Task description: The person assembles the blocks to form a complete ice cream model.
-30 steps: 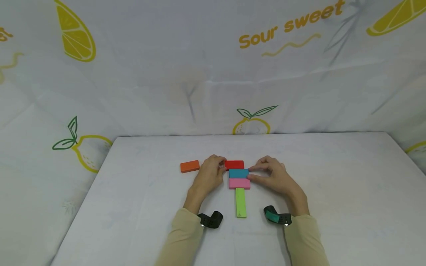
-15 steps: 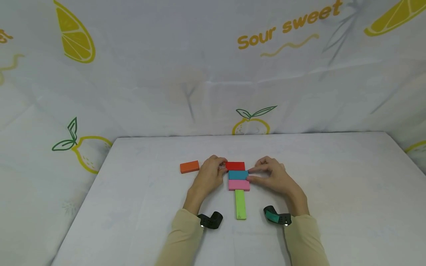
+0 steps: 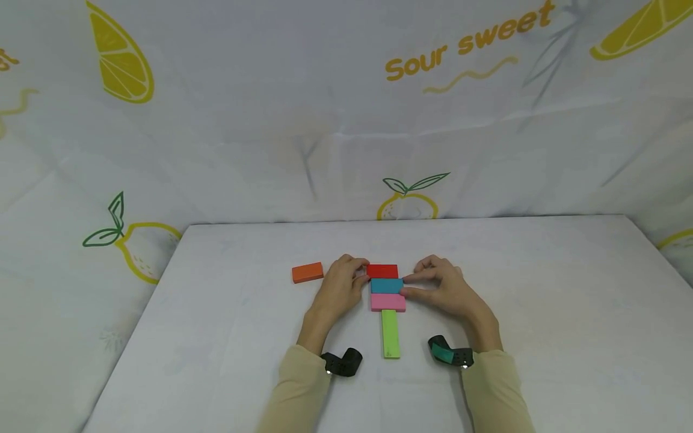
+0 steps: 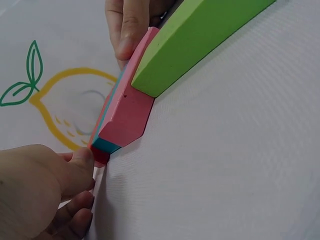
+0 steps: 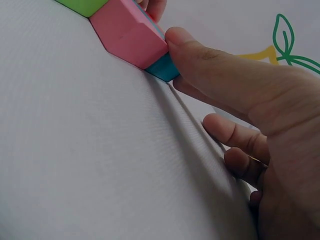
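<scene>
Left hand, from the head: the left hand (image 3: 337, 287) pinches the left end of the red block (image 3: 382, 271) between thumb and finger.
Right hand, from the head: the right hand (image 3: 449, 290) pinches the right end of the blue block (image 3: 386, 286) between thumb and finger.
Block row: the red and blue blocks lie between the two hands, side by side, the red farther from the person and a little nearer the left hand; the pink block (image 3: 387, 302) adjoins the blue one on the person's side.
Green block: the green block (image 3: 390, 334) lies lengthwise between the forearms, its far end meeting the pink block.
Orange block: the orange block (image 3: 307, 272) lies just left of the left hand, apart from the row, on the white surface (image 3: 216, 361).
Wristbands: a black wristband (image 3: 338, 362) sits below the left hand, a black-and-green band (image 3: 452, 353) below the right.
Left wrist view: the left thumb presses the red block's end; the right hand's fingers reach the row's opposite end.
Right wrist view: the right thumb lies at the blue block's end, beside the pink edge; the remaining fingers curl loosely, apart from the blocks.
</scene>
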Demonstrator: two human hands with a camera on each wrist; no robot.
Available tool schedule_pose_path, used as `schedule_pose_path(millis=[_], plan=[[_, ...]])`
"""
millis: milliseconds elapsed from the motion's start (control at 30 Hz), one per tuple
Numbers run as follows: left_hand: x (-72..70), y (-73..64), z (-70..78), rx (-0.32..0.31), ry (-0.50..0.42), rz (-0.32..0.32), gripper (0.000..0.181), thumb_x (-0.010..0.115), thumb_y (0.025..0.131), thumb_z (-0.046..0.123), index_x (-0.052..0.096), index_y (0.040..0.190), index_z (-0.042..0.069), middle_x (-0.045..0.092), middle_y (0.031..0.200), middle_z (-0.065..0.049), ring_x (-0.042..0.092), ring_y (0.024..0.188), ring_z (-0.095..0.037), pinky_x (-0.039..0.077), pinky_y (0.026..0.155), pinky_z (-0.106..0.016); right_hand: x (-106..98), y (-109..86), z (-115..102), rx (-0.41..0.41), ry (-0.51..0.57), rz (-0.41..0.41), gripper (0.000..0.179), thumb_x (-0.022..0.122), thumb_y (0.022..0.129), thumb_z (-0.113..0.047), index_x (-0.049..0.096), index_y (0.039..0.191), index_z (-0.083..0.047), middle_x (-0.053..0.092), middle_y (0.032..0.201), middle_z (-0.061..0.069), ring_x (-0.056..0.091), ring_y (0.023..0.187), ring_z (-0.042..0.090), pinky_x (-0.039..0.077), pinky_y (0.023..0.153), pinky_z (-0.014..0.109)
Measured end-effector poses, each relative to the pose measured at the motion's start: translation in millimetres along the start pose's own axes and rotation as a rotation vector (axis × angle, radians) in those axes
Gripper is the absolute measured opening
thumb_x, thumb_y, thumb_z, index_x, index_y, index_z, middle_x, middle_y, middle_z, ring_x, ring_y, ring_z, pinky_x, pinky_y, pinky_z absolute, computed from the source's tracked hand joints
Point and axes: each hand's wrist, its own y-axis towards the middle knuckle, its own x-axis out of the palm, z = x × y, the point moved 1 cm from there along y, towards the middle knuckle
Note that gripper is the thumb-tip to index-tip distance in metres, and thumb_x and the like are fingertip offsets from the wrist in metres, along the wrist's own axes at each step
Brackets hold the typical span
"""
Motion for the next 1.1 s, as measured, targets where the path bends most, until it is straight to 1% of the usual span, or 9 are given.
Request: schedule_pose_path(millis=[167, 367, 667, 800, 1100], plan=[[5.2, -4.3, -3.8, 0.007, -0.041, 0.041, 0.033, 0.065, 0.099, 0.013, 0.067, 0.132, 0.007, 0.067, 0.122, -0.013, 0.061, 0.110, -0.024, 0.056, 0.096, -0.039, 0.1, -0.5, -0.9, 0.003, 0.005, 0.003, 0.024, 0.086, 0.081, -0.027, 0.083, 0.102, -0.015, 0.061, 0.109, 0.005, 0.051, 0.111, 0.023, 0.028, 0.088, 0.042], [9.4, -8.3, -6.1, 0.021, -0.075, 0.087, 0.033, 0.065, 0.099, 0.012, 0.068, 0.132, 0.008, 0.067, 0.119, -0.012, 0.060, 0.110, -0.024, 0.056, 0.095, -0.039, -0.2, -0.8, -2.1, -0.001, 0.020, 0.001, 0.025, 0.085, 0.081, -0.027, 0.083, 0.102, -0.014, 0.062, 0.109, 0.005, 0.052, 0.112, 0.024, 0.028, 0.088, 0.042], [13.7, -8.8, -7.1, 0.025, -0.105, 0.096, 0.034, 0.064, 0.100, 0.010, 0.067, 0.133, 0.008, 0.066, 0.119, -0.011, 0.059, 0.111, -0.025, 0.054, 0.097, -0.040, -0.6, -1.2, -0.8, 0.004, 0.016, 0.003, 0.026, 0.085, 0.082, -0.027, 0.083, 0.104, -0.013, 0.062, 0.109, 0.006, 0.052, 0.113, 0.025, 0.029, 0.089, 0.042], [15.7, -8.3, -7.7, 0.032, -0.100, 0.102, 0.034, 0.064, 0.099, 0.010, 0.067, 0.133, 0.008, 0.066, 0.119, -0.011, 0.059, 0.111, -0.024, 0.055, 0.096, -0.039, -0.3, -1.1, 0.5, 0.015, 0.008, 0.001, 0.027, 0.085, 0.081, -0.026, 0.083, 0.104, -0.013, 0.061, 0.109, 0.005, 0.052, 0.113, 0.025, 0.029, 0.089, 0.042], [17.6, -8.5, -7.4, 0.024, -0.100, 0.104, 0.035, 0.064, 0.099, 0.011, 0.067, 0.134, 0.010, 0.066, 0.117, -0.010, 0.058, 0.111, -0.023, 0.056, 0.095, -0.037, -0.8, -2.0, 1.5, 0.043, 0.003, -0.007, 0.028, 0.085, 0.081, -0.027, 0.082, 0.105, -0.012, 0.061, 0.111, 0.005, 0.050, 0.115, 0.025, 0.029, 0.089, 0.042]])
